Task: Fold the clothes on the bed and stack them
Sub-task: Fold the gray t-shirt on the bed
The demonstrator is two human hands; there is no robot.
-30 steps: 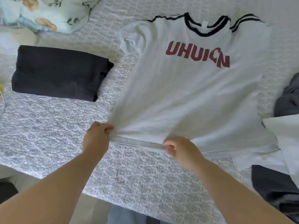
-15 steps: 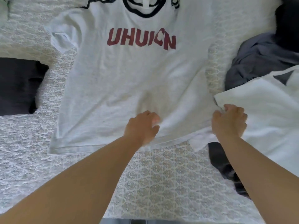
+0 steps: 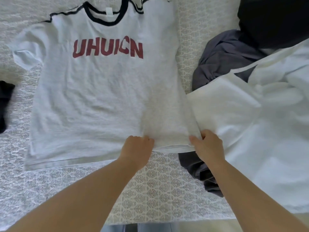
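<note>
At six o'clock of the white T-shirt (image 3: 100, 97), its bottom hem sits pinched by the left hand (image 3: 137, 150) and right hand (image 3: 208, 146), fingers curled. It lies flat on the patterned bedspread (image 3: 158, 190), red "UHUICN" lettering up, dark-trimmed collar at twelve o'clock.

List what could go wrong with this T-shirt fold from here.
1. Both the left hand and right hand grip the T-shirt hem near its right corner; pulling could skew it.
2. The loose white garment touches that corner and might get dragged along.
</note>
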